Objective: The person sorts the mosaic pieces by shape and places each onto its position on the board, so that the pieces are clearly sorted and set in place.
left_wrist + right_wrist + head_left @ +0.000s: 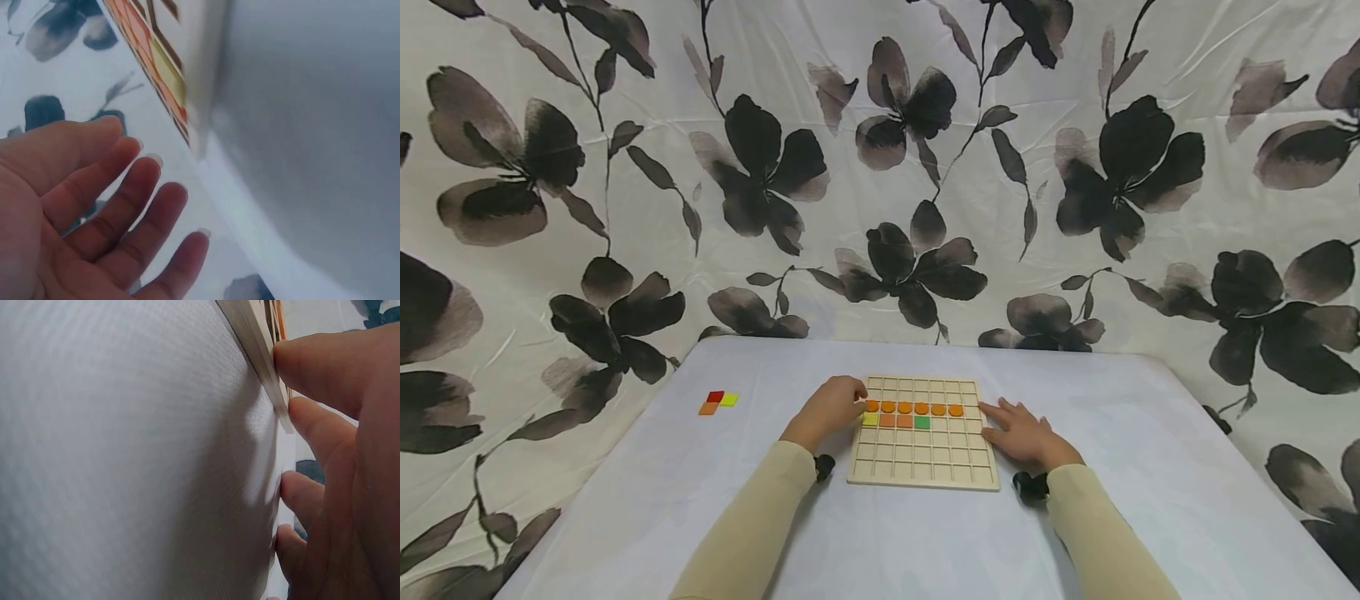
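A pale wooden grid board (923, 482) lies on the white table. Several orange discs (921, 408) form a row across its upper part. Below them sit a yellow square tile (869, 420), two orange tiles (896, 422) and a green tile (922, 423). At the board's upper left edge is my left hand (831, 407), fingertips beside the first disc; the left wrist view shows its fingers (144, 181) loosely bent with nothing between them. My right hand (1026, 433) has its fingers spread, with thumb and index finger touching the board's right edge (259, 356).
To the left on the table (647, 500) lie a red tile (716, 397), a yellow tile (728, 400) and an orange tile (707, 409), close together. A white cloth (850, 192) with dark flowers hangs behind the table.
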`<state>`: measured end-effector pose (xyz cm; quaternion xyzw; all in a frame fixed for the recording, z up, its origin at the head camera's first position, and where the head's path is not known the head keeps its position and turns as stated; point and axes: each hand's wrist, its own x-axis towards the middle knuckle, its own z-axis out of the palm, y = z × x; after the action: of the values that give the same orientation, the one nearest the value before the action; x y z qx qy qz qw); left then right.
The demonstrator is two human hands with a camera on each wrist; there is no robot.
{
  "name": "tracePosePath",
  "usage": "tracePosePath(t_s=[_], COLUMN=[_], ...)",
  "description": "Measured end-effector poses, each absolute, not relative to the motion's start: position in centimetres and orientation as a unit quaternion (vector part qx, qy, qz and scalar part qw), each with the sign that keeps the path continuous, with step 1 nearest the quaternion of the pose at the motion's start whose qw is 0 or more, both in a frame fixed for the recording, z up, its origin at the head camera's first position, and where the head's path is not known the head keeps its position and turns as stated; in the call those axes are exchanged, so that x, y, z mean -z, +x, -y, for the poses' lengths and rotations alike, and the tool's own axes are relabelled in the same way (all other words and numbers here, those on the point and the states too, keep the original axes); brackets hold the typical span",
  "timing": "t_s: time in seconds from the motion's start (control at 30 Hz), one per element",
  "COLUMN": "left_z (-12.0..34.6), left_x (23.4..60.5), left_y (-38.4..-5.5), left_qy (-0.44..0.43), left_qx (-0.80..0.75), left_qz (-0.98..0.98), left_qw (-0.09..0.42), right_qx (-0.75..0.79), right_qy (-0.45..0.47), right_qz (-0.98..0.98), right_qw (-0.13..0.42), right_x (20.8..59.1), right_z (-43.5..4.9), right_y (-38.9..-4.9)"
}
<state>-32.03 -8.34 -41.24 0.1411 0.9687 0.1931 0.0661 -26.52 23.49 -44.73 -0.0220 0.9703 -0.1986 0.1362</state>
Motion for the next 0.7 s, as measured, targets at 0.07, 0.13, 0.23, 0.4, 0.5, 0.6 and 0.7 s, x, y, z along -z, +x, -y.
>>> tracePosePath(t_s=[0.07, 0.13, 0.23, 0.4, 0.5, 0.6, 0.7], left_z=[9.0, 9.6, 10.6, 12.4, 13.7, 15.1, 16.5], left_x=[41.2, 41.2, 41.2, 41.2, 41.3, 41.4, 41.4], left_y=[-32.0, -32.0, -32.0, -32.2, -32.5, -32.8, -32.7], left_qy=[0.118, 0.095, 0.067, 0.05, 0.039, 0.025, 0.01], left_qx=[-0.187, -0.179, -0.172, -0.16, -0.159, -0.167, -0.169], left_qz=[-0.973, -0.977, -0.981, -0.985, -0.985, -0.984, -0.984], left_qw=[0.062, 0.059, 0.053, 0.042, 0.044, 0.049, 0.055], right_qx=[0.199, 0.203, 0.202, 0.2, 0.201, 0.203, 0.205], right_qy=[-0.023, -0.022, -0.024, -0.024, -0.023, -0.026, -0.024], right_qz=[-0.97, -0.969, -0.969, -0.97, -0.97, -0.97, -0.969], right_qw=[0.136, 0.138, 0.138, 0.137, 0.135, 0.133, 0.134], right_x=[44.6, 44.5, 44.5, 44.6, 44.6, 44.7, 44.7], right_z=[-23.4, -23.4, -23.4, -23.5, -23.5, -23.5, -23.5], right_y=[-26.5, -26.4, -26.5, -26.5, -26.5, -26.4, -26.4])
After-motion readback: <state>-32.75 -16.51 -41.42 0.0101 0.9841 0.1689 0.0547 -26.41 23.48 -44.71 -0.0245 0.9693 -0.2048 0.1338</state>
